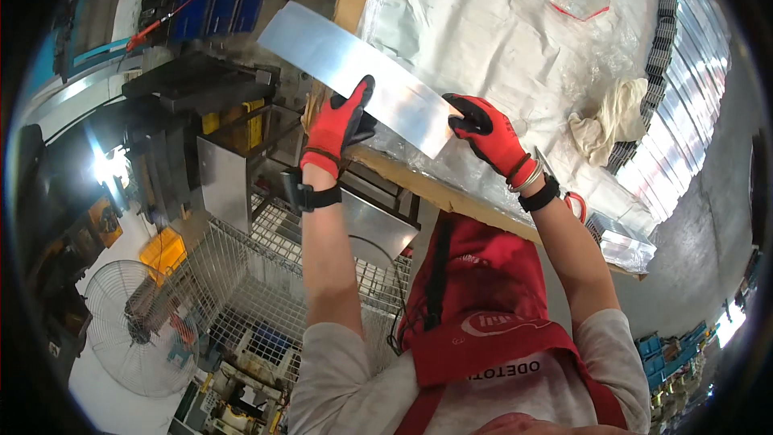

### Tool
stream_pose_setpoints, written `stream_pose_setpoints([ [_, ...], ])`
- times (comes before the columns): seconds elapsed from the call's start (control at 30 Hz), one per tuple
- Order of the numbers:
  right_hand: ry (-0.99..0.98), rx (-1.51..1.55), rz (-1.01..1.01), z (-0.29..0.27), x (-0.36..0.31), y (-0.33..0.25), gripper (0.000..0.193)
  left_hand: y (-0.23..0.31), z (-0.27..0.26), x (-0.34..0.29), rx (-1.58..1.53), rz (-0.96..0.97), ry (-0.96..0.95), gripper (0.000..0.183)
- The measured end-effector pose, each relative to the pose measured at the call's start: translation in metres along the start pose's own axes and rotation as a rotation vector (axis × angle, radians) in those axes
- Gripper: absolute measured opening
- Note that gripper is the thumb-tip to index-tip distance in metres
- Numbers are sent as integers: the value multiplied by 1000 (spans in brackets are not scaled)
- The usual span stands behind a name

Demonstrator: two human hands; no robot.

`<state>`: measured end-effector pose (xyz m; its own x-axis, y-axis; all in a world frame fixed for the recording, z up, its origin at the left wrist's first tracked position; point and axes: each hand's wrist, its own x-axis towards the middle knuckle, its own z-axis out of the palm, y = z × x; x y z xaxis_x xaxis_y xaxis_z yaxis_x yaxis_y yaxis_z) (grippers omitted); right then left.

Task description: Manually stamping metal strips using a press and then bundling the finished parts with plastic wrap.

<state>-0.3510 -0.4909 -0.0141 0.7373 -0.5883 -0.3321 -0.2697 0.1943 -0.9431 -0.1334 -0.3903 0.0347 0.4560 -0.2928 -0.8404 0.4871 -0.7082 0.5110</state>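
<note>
Item one: a flat metal sheet, long, silvery and bright on its upper face. We find it above the near left corner of the worktop, slanting out across the left edge; whether any of it rests on the surface we cannot tell.

Item two: our left hand, in a red and black glove, closed on the sheet's near long side, thumb over the face, fingers mostly hidden below.

Item three: our right hand, gloved alike, pinching the sheet's right-hand end between thumb and fingers.

Step in hand, as we judge it: steadying and handling a single sheet with both hands. The next move, in our judgement, calls for both grips kept firm and the far end, which no hand supports, watched as it swings, with care for the polished face.

Also listed: a pale crumpled cloth towards the worktop's right edge; a row of metal strips along that edge; red-handled scissors near the near edge, right of our right wrist; a plastic-wrapped bundle of metal pieces at the near right corner.
</note>
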Motion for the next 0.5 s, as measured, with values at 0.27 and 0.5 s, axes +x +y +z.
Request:
stream_pose_setpoints([
  [0.27,10,97,187,2,1,-2,35,-26,-6,-18,-96,62,-68,23],
  [0.5,-6,492,267,-2,6,1,29,-51,-3,-3,-355,76,-204,24],
])
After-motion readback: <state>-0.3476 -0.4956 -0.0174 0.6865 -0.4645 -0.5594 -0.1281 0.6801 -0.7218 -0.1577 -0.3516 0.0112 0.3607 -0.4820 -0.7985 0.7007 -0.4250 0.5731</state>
